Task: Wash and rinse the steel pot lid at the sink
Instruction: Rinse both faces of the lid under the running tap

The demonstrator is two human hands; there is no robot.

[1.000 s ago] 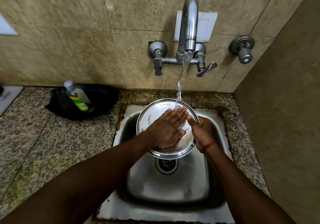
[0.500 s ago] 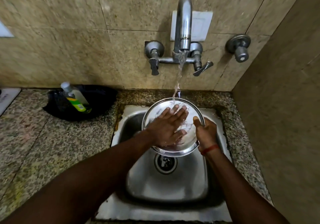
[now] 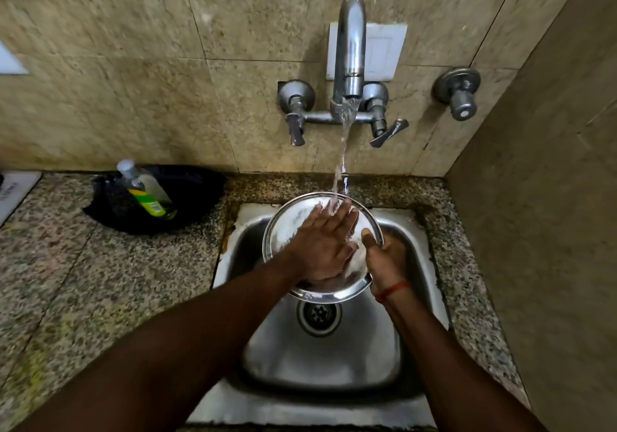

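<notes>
One steel lid (image 3: 292, 226) sits above the one sink (image 3: 320, 361), under a single stream of water (image 3: 343, 148). The left hand (image 3: 325, 246) presses flat on it, fingers straight; the right hand (image 3: 385, 261) grips its rim, thumb over the edge. One bottle (image 3: 147, 189) leans on the counter

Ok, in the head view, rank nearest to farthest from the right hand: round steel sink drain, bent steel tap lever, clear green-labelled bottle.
1. Round steel sink drain: just below and left of the right hand, which holds the steel pot lid.
2. Bent steel tap lever: on the wall above.
3. Clear green-labelled bottle: far left on the counter.
</notes>
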